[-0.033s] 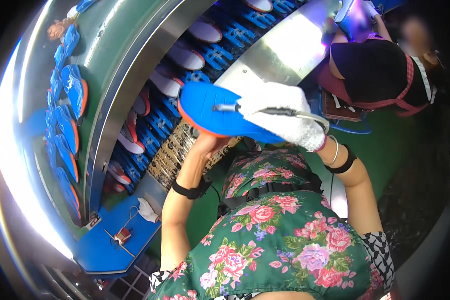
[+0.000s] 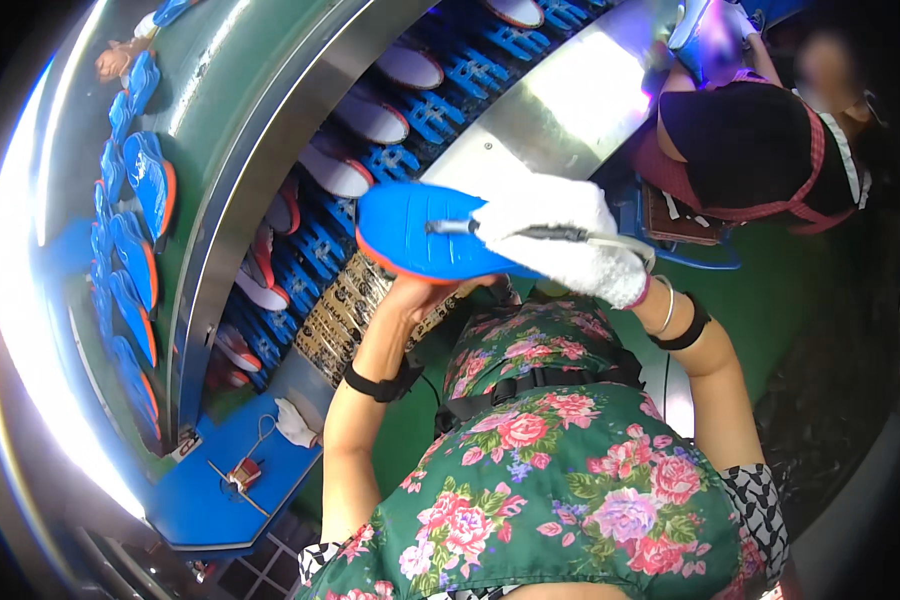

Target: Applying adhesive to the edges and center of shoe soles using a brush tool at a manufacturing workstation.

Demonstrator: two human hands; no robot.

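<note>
A blue shoe sole [image 2: 400, 225] with an orange edge lies across both hands, its broad face up and glossy. My bare left hand [image 2: 417, 297] grips it from below; most of its fingers are hidden under the sole. A white knit glove covers my right hand [image 2: 560, 228], which is closed around a thin dark brush [image 2: 545, 234] with a pale tube [image 2: 625, 245] running back along the wrist. The brush's tip reaches the middle of the sole's face and seems to touch it.
Ahead, a curved conveyor [image 2: 470, 75] carries pale-faced soles on blue holders behind a metal rail [image 2: 260, 120]. Blue-and-orange soles [image 2: 150, 185] stand on the green shelf at left. A blue side table [image 2: 195, 505] holds a small red object and white cloth. A co-worker [image 2: 740, 150] sits at right.
The sole has tilted so more of its glossy face shows, and its toe end sits slightly lower. My right hand and the brush have dropped a little with it.
</note>
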